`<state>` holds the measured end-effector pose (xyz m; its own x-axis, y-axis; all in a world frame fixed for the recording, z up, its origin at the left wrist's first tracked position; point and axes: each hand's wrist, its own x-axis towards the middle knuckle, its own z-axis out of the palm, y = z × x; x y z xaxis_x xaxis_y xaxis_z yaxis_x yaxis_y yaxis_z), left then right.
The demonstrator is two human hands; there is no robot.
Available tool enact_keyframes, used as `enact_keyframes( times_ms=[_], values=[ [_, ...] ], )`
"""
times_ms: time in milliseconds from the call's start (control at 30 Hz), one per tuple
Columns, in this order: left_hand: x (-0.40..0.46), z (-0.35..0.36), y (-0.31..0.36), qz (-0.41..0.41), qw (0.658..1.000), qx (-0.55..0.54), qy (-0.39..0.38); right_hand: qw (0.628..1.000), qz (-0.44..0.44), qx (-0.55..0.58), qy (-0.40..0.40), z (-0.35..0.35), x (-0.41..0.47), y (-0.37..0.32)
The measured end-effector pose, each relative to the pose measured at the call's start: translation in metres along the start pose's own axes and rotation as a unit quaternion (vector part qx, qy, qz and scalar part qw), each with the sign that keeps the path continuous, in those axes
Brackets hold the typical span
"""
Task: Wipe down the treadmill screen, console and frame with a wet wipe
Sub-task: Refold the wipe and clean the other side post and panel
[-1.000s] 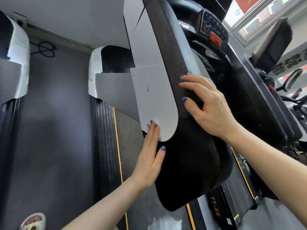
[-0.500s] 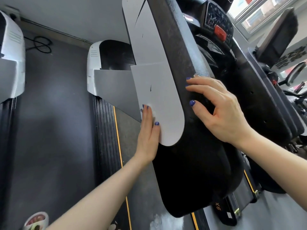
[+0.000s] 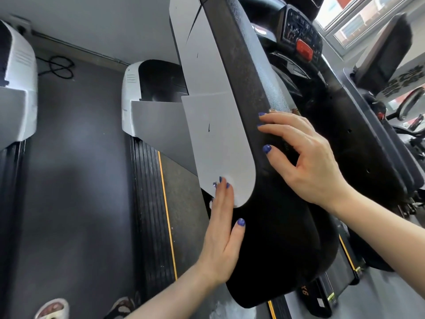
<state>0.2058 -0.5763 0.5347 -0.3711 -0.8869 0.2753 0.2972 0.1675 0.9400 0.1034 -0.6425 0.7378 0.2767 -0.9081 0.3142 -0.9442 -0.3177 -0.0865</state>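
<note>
sliding lower along grey frame panel (image 3: pixel 216 139), left hand (image 3: pixel 222 238)

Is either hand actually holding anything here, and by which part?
Left hand presses a white wipe flat against the grey panel, no curled grip. Right hand rests on the black handrail.

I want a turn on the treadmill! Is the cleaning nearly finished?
Not yet, by the look of it. No part looks plainly finished. In hand: the left hand presses a white wipe flat on the grey panel of the frame, while the right hand rests on the black handrail. I can't tell whether the console has been wiped.
</note>
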Motion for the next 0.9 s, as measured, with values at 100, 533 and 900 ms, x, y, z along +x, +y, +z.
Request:
enact_keyframes(
  times_ms=[100, 533, 900],
  values=[
    [0.034, -0.011, -0.004, 0.011, 1.000, 0.012, 0.002, 1.000, 0.007, 0.000, -0.004, 0.000, 0.001, 0.001],
    [0.030, -0.001, 0.016, 0.050, 0.998, 0.037, -0.010, 1.000, -0.005, -0.009, 0.004, 0.002, 0.000, 0.000],
    [0.102, -0.022, 0.038, -0.001, 0.998, 0.059, 0.023, 0.996, 0.056, 0.001, 0.072, 0.003, -0.001, 0.003]
  ],
)
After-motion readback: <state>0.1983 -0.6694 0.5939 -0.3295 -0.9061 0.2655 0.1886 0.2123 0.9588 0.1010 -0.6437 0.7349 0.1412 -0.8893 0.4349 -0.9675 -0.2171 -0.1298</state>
